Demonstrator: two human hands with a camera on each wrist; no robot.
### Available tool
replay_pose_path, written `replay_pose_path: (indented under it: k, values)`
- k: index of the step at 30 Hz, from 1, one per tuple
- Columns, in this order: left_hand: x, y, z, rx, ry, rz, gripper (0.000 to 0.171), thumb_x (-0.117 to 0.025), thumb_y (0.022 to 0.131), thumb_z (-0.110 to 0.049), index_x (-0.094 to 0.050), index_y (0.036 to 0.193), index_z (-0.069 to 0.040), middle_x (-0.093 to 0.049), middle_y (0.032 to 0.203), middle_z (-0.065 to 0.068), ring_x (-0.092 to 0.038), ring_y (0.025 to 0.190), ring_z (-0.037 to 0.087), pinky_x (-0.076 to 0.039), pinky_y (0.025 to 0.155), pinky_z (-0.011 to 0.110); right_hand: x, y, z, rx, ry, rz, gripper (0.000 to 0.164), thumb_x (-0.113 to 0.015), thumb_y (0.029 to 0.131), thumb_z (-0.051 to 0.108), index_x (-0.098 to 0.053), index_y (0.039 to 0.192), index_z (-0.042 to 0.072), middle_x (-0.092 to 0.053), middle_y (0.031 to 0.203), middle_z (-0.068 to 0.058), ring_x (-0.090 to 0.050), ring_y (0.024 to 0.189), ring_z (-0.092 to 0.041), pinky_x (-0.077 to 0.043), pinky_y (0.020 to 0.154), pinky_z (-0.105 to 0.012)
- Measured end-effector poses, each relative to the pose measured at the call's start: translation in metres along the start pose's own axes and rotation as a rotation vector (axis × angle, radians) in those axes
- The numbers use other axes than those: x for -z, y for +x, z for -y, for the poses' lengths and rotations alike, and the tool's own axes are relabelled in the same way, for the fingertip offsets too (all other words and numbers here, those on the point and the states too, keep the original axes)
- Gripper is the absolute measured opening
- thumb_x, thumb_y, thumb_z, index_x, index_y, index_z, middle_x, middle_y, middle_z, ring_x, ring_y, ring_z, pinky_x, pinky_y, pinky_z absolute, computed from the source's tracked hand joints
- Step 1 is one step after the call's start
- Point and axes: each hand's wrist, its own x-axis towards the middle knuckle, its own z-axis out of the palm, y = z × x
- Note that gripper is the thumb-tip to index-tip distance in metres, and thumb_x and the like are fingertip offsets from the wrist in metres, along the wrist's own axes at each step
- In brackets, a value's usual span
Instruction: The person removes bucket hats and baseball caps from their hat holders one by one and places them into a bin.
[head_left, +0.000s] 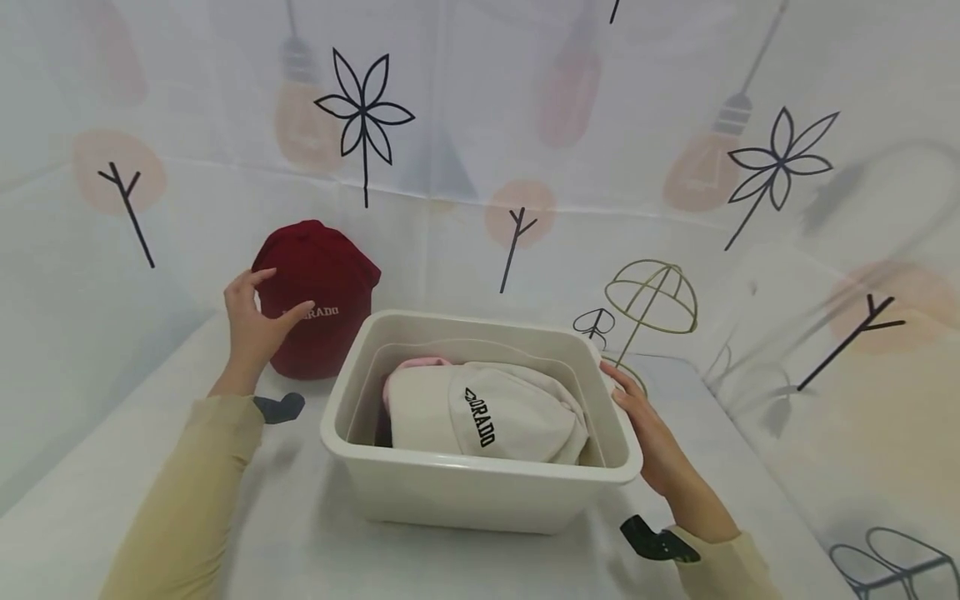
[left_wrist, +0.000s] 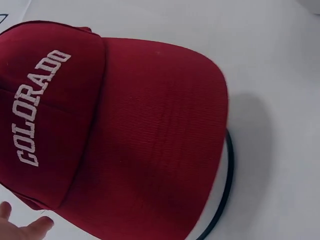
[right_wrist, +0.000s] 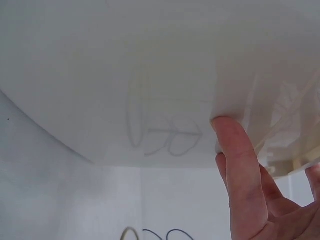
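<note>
A red baseball cap (head_left: 318, 283) with white "COLORADO" lettering stands at the back left. My left hand (head_left: 257, 321) reaches to its left side with thumb and fingers spread apart, holding nothing. In the left wrist view, fingertips (left_wrist: 39, 226) show beside the crown of the cap, with a small gap between. A white plastic bin (head_left: 480, 479) sits in the middle, holding a white cap (head_left: 517, 408) with black lettering and something pink under it. My right hand (head_left: 645, 429) rests against the bin's right outer side near the rim; the right wrist view shows extended fingers (right_wrist: 240, 165) touching its wall.
A white-covered table (head_left: 288, 517) lies under everything. Behind it hangs a printed white cloth (head_left: 442, 150) with plant and bulb drawings. In the left wrist view a dark curved rim (left_wrist: 229, 175) shows below the cap's brim.
</note>
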Motion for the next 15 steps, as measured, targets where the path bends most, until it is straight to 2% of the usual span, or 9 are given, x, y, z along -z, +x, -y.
replay_pose_path:
  k: [4, 7, 12, 15]
  values:
    - [0.001, 0.004, -0.001, 0.023, -0.031, 0.012, 0.076, -0.076, 0.077, -0.029, -0.035, 0.139, -0.013, -0.017, 0.148, 0.008, -0.013, 0.136, 0.018, -0.018, 0.109, 0.046, 0.001, 0.0, -0.001, 0.013, -0.005, 0.016, 0.047, -0.026, 0.104, 0.027, -0.015, 0.149, 0.019, -0.029, 0.139, -0.008, -0.05, 0.111, -0.011, -0.049, 0.083, -0.028]
    - [0.002, 0.007, -0.002, 0.037, -0.05, 0.028, 0.079, -0.076, 0.076, -0.03, -0.033, 0.14, -0.015, -0.019, 0.148, 0.007, -0.016, 0.136, 0.019, -0.018, 0.11, 0.042, 0.001, -0.001, -0.001, 0.016, -0.006, 0.018, 0.048, -0.026, 0.104, 0.028, -0.014, 0.149, 0.019, -0.027, 0.139, -0.008, -0.05, 0.112, -0.011, -0.049, 0.083, -0.028]
    - [0.003, 0.011, -0.002, 0.071, -0.04, 0.076, 0.084, -0.077, 0.075, -0.033, -0.03, 0.143, -0.019, -0.022, 0.147, 0.009, -0.019, 0.135, 0.023, -0.019, 0.11, 0.043, 0.001, 0.0, -0.001, 0.013, -0.022, 0.012, 0.048, -0.026, 0.104, 0.029, -0.014, 0.149, 0.019, -0.028, 0.139, -0.005, -0.049, 0.112, -0.011, -0.049, 0.083, -0.028]
    - [0.001, 0.012, 0.0, 0.079, -0.04, 0.081, 0.086, -0.079, 0.073, -0.033, -0.03, 0.142, -0.02, -0.022, 0.146, 0.01, -0.02, 0.135, 0.024, -0.021, 0.109, 0.045, 0.001, 0.0, -0.001, 0.02, -0.026, 0.017, 0.047, -0.025, 0.104, 0.028, -0.015, 0.149, 0.019, -0.028, 0.138, -0.007, -0.05, 0.111, -0.011, -0.049, 0.082, -0.029]
